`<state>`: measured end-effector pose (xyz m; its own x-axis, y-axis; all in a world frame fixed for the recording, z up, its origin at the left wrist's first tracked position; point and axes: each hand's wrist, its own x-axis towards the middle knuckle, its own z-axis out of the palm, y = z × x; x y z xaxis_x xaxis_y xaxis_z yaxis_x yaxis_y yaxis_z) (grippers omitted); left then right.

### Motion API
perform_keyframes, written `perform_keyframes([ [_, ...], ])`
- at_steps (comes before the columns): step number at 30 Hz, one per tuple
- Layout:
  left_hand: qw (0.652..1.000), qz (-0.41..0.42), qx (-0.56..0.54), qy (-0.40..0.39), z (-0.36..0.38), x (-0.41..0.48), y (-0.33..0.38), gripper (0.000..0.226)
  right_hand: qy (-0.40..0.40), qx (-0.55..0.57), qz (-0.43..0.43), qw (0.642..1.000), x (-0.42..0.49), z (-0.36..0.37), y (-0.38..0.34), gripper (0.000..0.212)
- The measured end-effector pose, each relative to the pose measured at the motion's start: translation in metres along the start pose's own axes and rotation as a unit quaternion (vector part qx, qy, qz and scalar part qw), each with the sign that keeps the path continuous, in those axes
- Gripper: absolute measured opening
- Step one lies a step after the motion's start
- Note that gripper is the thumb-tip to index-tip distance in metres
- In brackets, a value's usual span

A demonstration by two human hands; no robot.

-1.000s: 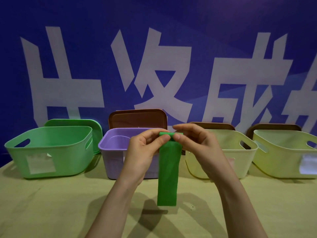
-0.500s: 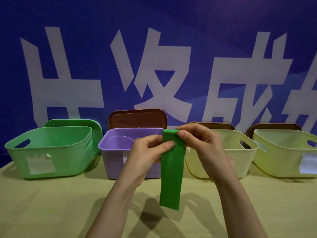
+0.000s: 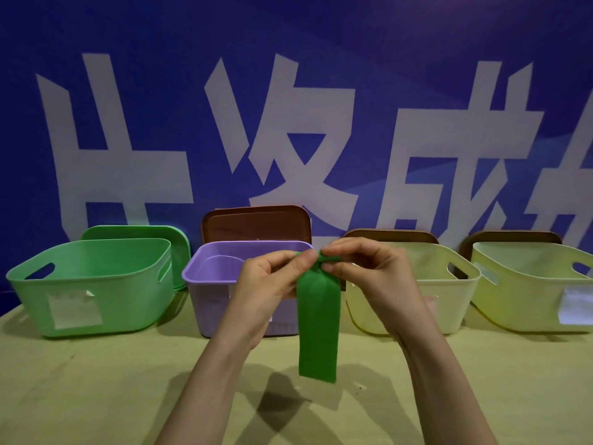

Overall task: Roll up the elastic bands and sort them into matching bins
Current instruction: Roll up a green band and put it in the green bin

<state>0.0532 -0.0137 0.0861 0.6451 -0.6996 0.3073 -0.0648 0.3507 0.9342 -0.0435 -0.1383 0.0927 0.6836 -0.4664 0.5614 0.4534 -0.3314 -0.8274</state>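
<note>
Above the table [image 3: 96,387]: green band [image 3: 319,322] held at its top

Left hand [image 3: 266,290] pinching the band's top edge between thumb and fingers; right hand [image 3: 369,274] pinching the same edge, folded over into a small roll; remainder hanging straight down; behind, in a row: green bin [image 3: 96,284], purple bin [image 3: 211,300], cream bin [image 3: 449,293], yellow bin [image 3: 529,290]; lids [image 3: 256,223] propped behind; blue banner [image 3: 288,43] at back.

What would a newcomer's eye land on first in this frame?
The flat bright green elastic band hangs at centre, its top end pinched between the left hand and right hand above the tan table. Behind it stand a mint green plastic bin at far left, a purple plastic bin, then two pale yellow plastic bins at right. Huge white characters on the blue backdrop fill the upper half.
</note>
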Motion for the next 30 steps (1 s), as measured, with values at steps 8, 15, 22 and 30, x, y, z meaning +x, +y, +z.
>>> perform_keyframes([
  [8, 1.000, 0.025, 0.008, 0.015, -0.0010, 0.0000, -0.0026, 0.026, -0.036, -0.027, 0.053, 0.998, -0.0020, -0.0026, -0.0030, 0.036],
  [15, 0.997, 0.059, 0.040, 0.042, 0.0001, 0.0008, -0.0075, 0.014, -0.023, -0.080, 0.025, 0.996, 0.0007, -0.0005, 0.0026, 0.009],
  [22, 1.000, -0.004, -0.023, 0.010, 0.0009, 0.0007, -0.0038, 0.030, -0.004, -0.068, 0.021, 0.997, 0.0004, 0.0007, 0.0043, 0.022],
  [30, 0.999, -0.020, -0.045, 0.005, 0.0013, -0.0001, -0.0014, 0.034, -0.012, -0.036, 0.005, 0.999, -0.0008, -0.0019, -0.0008, 0.020],
])
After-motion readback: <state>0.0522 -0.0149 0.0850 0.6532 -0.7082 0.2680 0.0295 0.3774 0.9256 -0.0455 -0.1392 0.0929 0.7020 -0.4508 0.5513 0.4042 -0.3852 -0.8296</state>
